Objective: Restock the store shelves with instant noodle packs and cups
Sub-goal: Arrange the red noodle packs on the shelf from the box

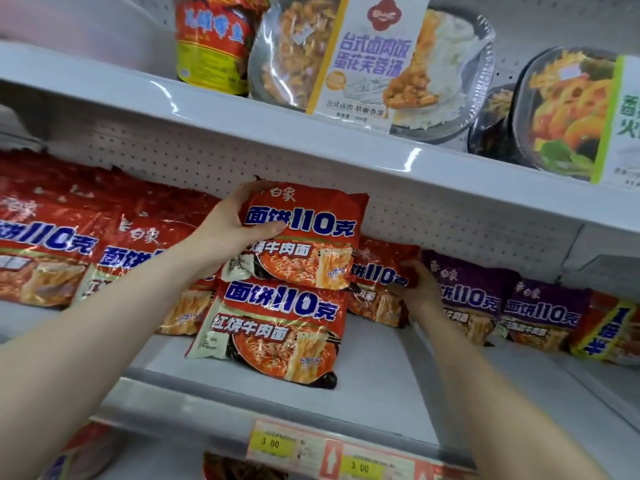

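The left hand [225,233] gripped a red noodle pack [311,237] by its left edge above a second red pack [277,327] on the shelf [381,393], while the right hand [419,287] curled round a third red pack [375,271] beside purple packs [467,296].

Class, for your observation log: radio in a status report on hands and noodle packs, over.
Left hand grips raised red pack. Right hand pinches rear red pack. Front red pack lies on shelf, under the raised one.
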